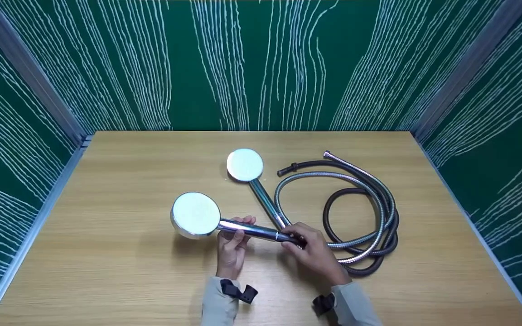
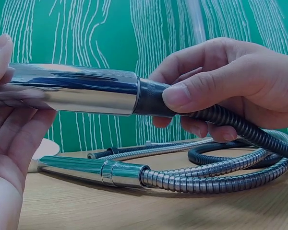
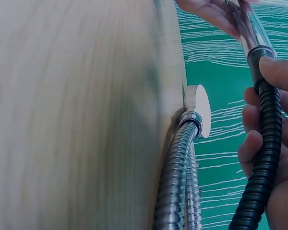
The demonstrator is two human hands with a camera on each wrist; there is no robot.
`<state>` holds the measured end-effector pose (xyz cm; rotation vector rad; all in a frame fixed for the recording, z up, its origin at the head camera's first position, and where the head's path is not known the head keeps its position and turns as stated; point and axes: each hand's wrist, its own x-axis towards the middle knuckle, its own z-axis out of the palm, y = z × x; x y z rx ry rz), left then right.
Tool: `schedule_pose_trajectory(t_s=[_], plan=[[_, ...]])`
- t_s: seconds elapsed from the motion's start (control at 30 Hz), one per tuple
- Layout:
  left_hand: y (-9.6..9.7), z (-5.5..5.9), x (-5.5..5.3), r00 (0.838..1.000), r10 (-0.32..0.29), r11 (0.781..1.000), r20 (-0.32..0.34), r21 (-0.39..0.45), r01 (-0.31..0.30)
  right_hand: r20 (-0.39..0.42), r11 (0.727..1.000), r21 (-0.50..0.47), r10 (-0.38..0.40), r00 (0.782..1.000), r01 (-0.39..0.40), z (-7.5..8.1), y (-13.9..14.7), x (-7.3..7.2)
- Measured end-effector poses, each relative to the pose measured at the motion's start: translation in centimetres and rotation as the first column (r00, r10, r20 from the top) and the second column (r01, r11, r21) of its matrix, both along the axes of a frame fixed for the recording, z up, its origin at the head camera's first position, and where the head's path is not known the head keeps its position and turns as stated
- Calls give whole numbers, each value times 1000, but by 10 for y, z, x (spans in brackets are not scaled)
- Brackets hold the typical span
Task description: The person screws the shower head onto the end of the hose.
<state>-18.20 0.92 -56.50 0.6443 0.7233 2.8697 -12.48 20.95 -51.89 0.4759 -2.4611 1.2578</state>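
Above the table, my left hand [image 1: 233,249] grips the chrome handle of a shower head [image 1: 195,213], whose round white face points up to the left. My right hand [image 1: 311,251] pinches the black end fitting of a dark ribbed hose [image 2: 153,97] between thumb and fingers. That fitting meets the end of the chrome handle [image 2: 81,88] in the left wrist view, in line with it. From there the dark hose [image 3: 264,158] runs down past my right palm. Behind lies a second shower head [image 1: 244,165], its handle joined to a silver hose [image 2: 201,181].
The silver hose [image 1: 394,199] and the dark hose [image 1: 329,213] lie coiled together on the wooden table [image 1: 107,203], right of the second shower head. Their free ends point toward the back. Green walls with white lines [image 1: 288,68] enclose the table on three sides.
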Motion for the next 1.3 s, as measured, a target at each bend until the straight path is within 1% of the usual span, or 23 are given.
schedule_pose_trajectory(t_s=[0.17, 0.27, 0.4, 0.57, 0.73, 0.97, 1.17, 1.3], plan=[[1, 0, 0, 1000, 5, 1000, -13, 5, -5, 29, 1000, 10, -9, 1000, 9, -1, 0, 1], [2, -1, 0, 1000, 14, 1000, -6, -4, -14, 30, 1000, 24, -21, 999, 21, -1, 0, 1], [2, -1, 1, 1000, 22, 999, 17, -29, -22, -4, 999, 32, -26, 1000, 26, -2, -1, 0], [1, 0, 1, 999, 30, 999, 22, -38, -29, -20, 1000, 13, -13, 1000, 13, -5, -1, -1], [0, 1, 0, 999, 35, 999, 18, -29, -35, -7, 1000, 4, -8, 1000, 8, -5, 0, -1], [0, 0, 0, 999, 34, 999, 27, -41, -33, 43, 1000, 14, -9, 999, 9, -3, -1, 0], [1, 1, 1, 998, 35, 998, 55, -49, -32, -4, 1000, 8, -3, 1000, 3, -3, -2, -2], [0, 2, 1, 998, 29, 999, 58, -45, -27, 5, 1000, -3, -3, 1000, 4, -2, -3, -1]])
